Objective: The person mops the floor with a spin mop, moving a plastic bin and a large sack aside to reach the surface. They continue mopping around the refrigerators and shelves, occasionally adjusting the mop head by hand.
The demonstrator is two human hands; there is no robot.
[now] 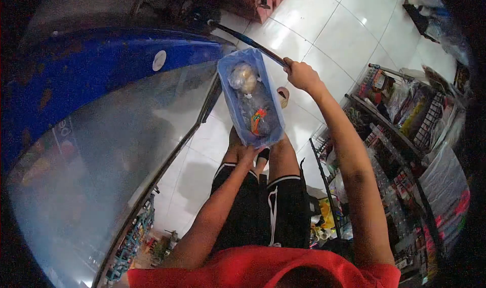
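A blue plastic basket (277, 117) is held out in front of my legs. My left hand (250, 154) grips its near end, with the fingers partly hidden under it. Inside lie a clear bag with pale contents (243, 79) and, nearer to me, a clear bag with orange and green ties (258, 121). My right hand (299, 74) is closed around the end of a dark rod (253, 45), to the right of the basket's far end. The rod runs up and left past the basket.
A large blue-framed glass panel (116, 131) fills the left side. Wire racks with packaged goods (395, 116) stand on the right. A pink piece of furniture (268, 4) is at the top, on the white tiled floor (329, 24).
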